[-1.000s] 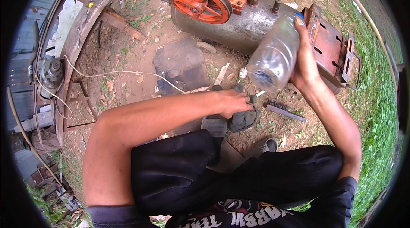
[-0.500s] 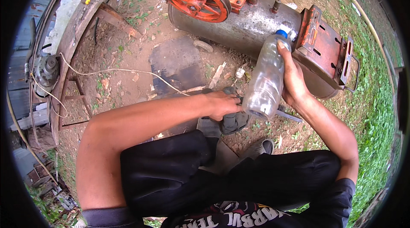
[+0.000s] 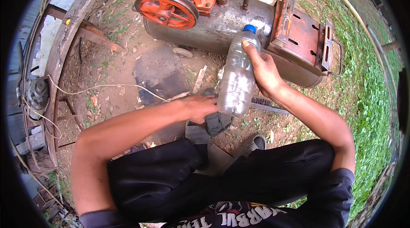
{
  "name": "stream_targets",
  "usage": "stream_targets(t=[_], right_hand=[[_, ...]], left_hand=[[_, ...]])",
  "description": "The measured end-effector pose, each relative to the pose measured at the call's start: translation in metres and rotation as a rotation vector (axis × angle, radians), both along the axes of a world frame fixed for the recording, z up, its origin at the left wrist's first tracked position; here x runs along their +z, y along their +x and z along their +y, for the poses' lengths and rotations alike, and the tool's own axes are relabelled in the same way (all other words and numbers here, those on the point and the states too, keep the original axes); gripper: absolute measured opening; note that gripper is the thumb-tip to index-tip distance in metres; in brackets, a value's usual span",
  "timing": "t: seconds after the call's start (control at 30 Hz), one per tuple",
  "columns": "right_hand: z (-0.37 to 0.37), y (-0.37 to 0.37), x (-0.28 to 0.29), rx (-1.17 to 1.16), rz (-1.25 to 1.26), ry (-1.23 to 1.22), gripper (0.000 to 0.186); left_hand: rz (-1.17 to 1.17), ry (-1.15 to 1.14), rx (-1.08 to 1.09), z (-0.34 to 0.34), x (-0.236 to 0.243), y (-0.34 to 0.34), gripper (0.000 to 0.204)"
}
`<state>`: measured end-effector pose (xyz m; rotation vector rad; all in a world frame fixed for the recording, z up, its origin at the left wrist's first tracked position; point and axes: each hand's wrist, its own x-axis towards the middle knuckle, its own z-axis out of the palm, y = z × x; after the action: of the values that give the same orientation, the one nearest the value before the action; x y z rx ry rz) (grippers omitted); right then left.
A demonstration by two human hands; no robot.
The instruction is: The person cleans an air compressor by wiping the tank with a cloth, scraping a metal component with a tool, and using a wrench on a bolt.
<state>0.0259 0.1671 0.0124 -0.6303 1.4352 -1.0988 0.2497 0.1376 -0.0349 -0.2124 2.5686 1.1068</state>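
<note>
Head view: right hand (image 3: 266,69) grips blue-capped bottle (image 3: 235,81), contents unclear; left hand (image 3: 200,108): can't tell grip.

Left arm (image 3: 132,125) bent, right grip (image 3: 265,73) curled

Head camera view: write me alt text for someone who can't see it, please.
A person's right hand holds a clear plastic bottle with a blue cap, while the left hand is at a dark grey object. Beyond are a metal tank and an orange wheel; grass grows on the right.
</note>
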Motion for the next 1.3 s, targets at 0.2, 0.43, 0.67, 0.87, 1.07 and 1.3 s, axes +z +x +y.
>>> stream_targets(t=[0.2,0.43,0.67,0.87,1.07,1.3], right_hand=[[0.002,0.012,0.009,0.327,0.1,0.08,0.066],[0.038,-0.051,-0.006,0.579,0.582,-0.077,0.062],[0.098,-0.143,-0.025,0.826,0.85,-0.274,0.071],[0.168,-0.213,-0.072,0.489,1.018,-0.088,0.073],[0.237,-0.251,-0.101,-0.084,1.1,0.219,0.078],[0.305,-0.268,-0.112,-0.242,1.083,0.359,0.082]], left_hand=[[0.156,0.143,-0.065,0.004,-0.046,-0.011,0.058],[0.037,0.028,-0.104,0.016,-0.015,-0.043,0.075],[0.09,0.147,-0.035,0.014,-0.033,-0.056,0.07],[0.011,0.359,0.291,0.024,-0.041,-0.114,0.073],[-0.035,0.577,0.533,0.046,-0.025,-0.193,0.075],[0.335,0.682,0.336,0.116,0.008,-0.279,0.072]])
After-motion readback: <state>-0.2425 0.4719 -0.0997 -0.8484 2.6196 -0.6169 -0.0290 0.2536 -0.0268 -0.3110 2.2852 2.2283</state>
